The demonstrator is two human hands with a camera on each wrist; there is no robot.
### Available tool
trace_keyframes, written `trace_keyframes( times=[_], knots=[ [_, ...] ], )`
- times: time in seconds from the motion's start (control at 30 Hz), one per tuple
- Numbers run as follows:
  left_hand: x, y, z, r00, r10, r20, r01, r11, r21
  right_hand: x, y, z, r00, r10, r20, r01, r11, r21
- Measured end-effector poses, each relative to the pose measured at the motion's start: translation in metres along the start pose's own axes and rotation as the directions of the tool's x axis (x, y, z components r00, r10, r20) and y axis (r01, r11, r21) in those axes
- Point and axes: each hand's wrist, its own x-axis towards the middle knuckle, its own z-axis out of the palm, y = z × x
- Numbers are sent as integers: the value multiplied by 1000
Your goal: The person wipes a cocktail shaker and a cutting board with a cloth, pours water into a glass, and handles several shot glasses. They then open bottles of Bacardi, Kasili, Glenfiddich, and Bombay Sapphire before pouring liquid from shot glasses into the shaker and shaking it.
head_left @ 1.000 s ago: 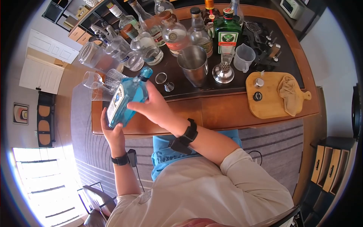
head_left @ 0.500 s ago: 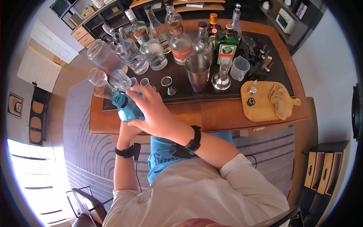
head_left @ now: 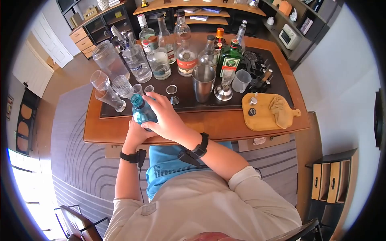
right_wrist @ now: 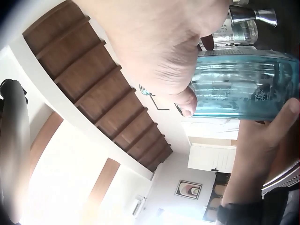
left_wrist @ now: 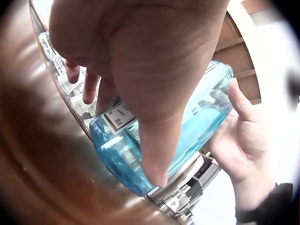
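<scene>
Both hands hold a blue glass bottle (head_left: 141, 114) near the table's front edge, its neck pointing up toward the head camera. My right hand (head_left: 168, 120) grips its upper part from the right side. Lower down, my left hand (head_left: 137, 133) holds the base end, partly hidden by the bottle and right hand in the head view. The left thumb lies across the blue glass (left_wrist: 112, 154) in the left wrist view, beside a small pale label. Just beyond the hands stand a metal jigger (head_left: 172, 95) and several small glasses (head_left: 137, 88).
A shaker tin (head_left: 204, 85), a strainer top (head_left: 223, 92) and a plastic measuring jug (head_left: 241, 81) stand mid-table. Several liquor bottles (head_left: 187, 60) line the back. At left are tall glasses (head_left: 110, 99); at right, a wooden board (head_left: 257, 116) carries a crumpled cloth (head_left: 281, 112).
From a sideways tilt with its label showing, the bottle has turned neck-up toward the head camera. The left hand has shifted right beneath it. The head view has shifted too.
</scene>
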Motion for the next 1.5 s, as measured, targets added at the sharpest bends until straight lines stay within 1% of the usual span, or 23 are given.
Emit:
trace_keyframes(
  times=[0.03,0.13,0.27,0.33,0.37,0.5,0.57,0.67,0.7,0.77,0.8,0.87,0.97,1.07,1.1,1.13,1.17,1.2,1.27,1.33,1.4,1.47,1.5],
  knots=[
    [-1,0,0,1000,3,1,-3,1000,-14,-1,1,1,1000,7,4,-7,1000,-6],
    [-3,14,0,990,-108,93,126,967,-222,-5,4,6,1000,0,2,0,999,-39],
    [-4,17,-4,978,-112,175,165,930,-327,-7,6,2,1000,-7,9,7,1000,-11],
    [-4,14,-5,992,-74,105,105,939,-328,-6,5,-1,1000,0,27,1,1000,-26],
    [-4,16,-2,991,-121,62,136,873,-468,-6,4,-2,1000,-5,27,6,1000,-17],
    [-1,-1,10,994,-106,-38,59,779,-624,-14,-3,-15,1000,-2,11,2,1000,-21],
    [-2,-1,6,994,-107,-22,73,801,-594,-28,-3,-66,996,-38,83,58,965,-254],
    [-2,-4,6,993,-110,-32,73,823,-563,-58,9,-141,994,-83,-72,5,692,-722],
    [-3,-4,7,995,-96,-41,56,824,-563,-74,23,-164,985,-38,-166,-107,624,-774],
    [-2,-5,8,994,-90,-58,41,822,-569,-109,46,-212,971,96,-221,-240,450,-860],
    [-2,-6,10,995,-85,-54,36,801,-598,-128,61,-229,965,118,-235,-263,434,-862],
    [-2,-5,11,994,-91,-58,35,779,-626,-143,61,-245,897,347,-273,-416,457,-787],
    [-1,-5,7,997,-66,-46,27,815,-579,-156,79,-258,890,431,-152,-358,451,-817],
    [-1,-3,7,997,-64,-39,26,781,-624,-150,81,-263,909,399,-118,-328,512,-794],
    [-1,-4,8,997,-72,-21,41,754,-655,-134,71,-255,833,517,-198,-530,640,-557],
    [-1,-4,8,995,-88,-42,39,756,-653,-111,54,-239,841,512,-174,-512,652,-560],
    [-1,-3,8,996,-81,-40,35,756,-654,-83,30,-215,905,411,-113,-425,851,-310],
    [-1,-2,8,997,-72,-33,33,756,-653,-56,4,-193,950,297,-90,-300,954,-20],
    [0,-8,11,994,-87,-67,25,770,-637,0,-49,-159,980,159,116,-150,985,-89],
    [-1,-12,11,995,-38,-89,-16,841,-541,50,-88,-126,958,32,284,41,968,-248],
    [-1,-2,5,994,-81,-77,21,814,-581,86,-96,-98,889,-145,434,284,919,-275],
    [-1,3,-2,997,-53,-61,12,844,-536,107,-91,-80,844,-182,505,351,899,-261],
    [0,1,-1,996,-44,-76,-4,842,-540,116,-89,-74,799,-154,582,369,889,-272]
  ],
)
